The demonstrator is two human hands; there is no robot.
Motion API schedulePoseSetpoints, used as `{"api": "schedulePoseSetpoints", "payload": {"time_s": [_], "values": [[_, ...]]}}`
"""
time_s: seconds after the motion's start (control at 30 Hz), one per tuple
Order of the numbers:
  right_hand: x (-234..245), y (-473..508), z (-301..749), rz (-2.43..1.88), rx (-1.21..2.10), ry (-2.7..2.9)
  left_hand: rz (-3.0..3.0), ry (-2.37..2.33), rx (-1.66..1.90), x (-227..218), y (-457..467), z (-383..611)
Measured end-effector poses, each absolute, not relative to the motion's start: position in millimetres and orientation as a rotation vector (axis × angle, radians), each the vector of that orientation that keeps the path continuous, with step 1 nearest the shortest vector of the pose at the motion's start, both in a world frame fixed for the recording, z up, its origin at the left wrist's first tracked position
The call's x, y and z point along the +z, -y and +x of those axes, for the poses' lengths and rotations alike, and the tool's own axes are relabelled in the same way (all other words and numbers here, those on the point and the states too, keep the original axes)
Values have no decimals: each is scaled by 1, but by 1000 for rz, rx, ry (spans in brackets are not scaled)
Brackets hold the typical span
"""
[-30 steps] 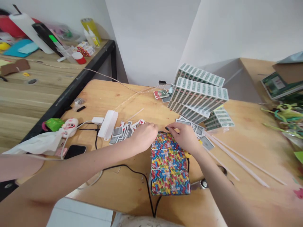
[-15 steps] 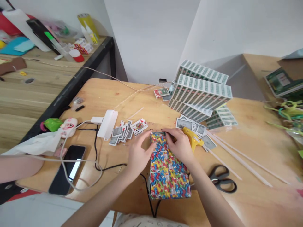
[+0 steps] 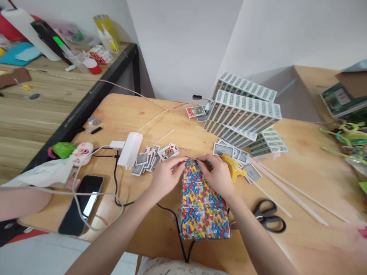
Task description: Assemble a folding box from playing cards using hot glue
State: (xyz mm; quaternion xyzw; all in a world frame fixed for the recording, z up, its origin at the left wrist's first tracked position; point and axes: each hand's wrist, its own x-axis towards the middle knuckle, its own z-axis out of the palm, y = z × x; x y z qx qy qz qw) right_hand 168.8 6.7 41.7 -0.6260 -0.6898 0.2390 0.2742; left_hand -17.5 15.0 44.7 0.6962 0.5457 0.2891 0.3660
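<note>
A box-like block (image 3: 205, 208) faced with multicoloured patterned cards lies lengthwise in front of me. At its far left corner, the fingers and thumb of my left hand (image 3: 167, 175) are closed on the edge. My right hand (image 3: 217, 175) grips the far right end, its thumb on the top face and its fingers along the far edge. What the fingertips press is partly hidden. Just right of that hand lies a yellow glue gun (image 3: 234, 168), beside face-down playing cards (image 3: 252, 172). More loose playing cards (image 3: 149, 160) lie beyond my left hand.
Stacked card boxes (image 3: 243, 110) stand at the back right. Black-handled scissors (image 3: 269, 216) and long translucent glue sticks (image 3: 292, 193) lie to the right. On the left are a phone (image 3: 82, 206), a white power strip (image 3: 130, 150) and looping cables. Another person's arm (image 3: 25, 202) rests there.
My left hand has shifted slightly, its thumb moving up to the far left corner and closing toward the fingers. The right hand and the patterned block have barely moved.
</note>
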Motion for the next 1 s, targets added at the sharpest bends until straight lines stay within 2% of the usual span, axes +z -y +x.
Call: {"api": "schedulePoseSetpoints", "payload": {"time_s": [0.4,0.73,1.0], "values": [[41,-7,168,-1700,601,1906,1684,-1040,32,72,-102,-33],[41,-8,168,-1703,596,1919,2037,-1127,-44,90,-99,-16],[41,-8,167,-1694,599,1932,2478,-978,-45,93,-68,-8]]}}
